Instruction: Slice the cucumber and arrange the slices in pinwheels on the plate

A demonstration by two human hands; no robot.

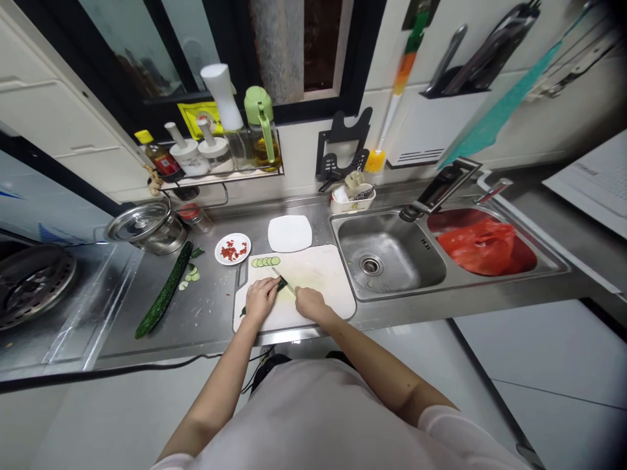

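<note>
A white cutting board (328, 281) lies in front of me on the steel counter. My left hand (262, 299) presses a dark green cucumber (281, 282) down on it, covering most of its length; one end shows left of the wrist. My right hand (310, 303) is wrapped round the handle of a knife (285, 279), whose blade slants up and left against the cucumber's right end. Toward the board's far edge lies a row of pale green cucumber slices (266, 262). Beyond the board sit a white square plate (290, 233) and a round plate (220, 252) with chopped red pieces.
Left of the board, a whole cucumber (164, 290) lies beside green scraps (192, 274). A lidded steel pot (147, 227) stands behind it. To the right is a steel sink (392, 245), with a red plastic bag (482, 247) in the second basin. Bottles and jars fill a rack (225, 176).
</note>
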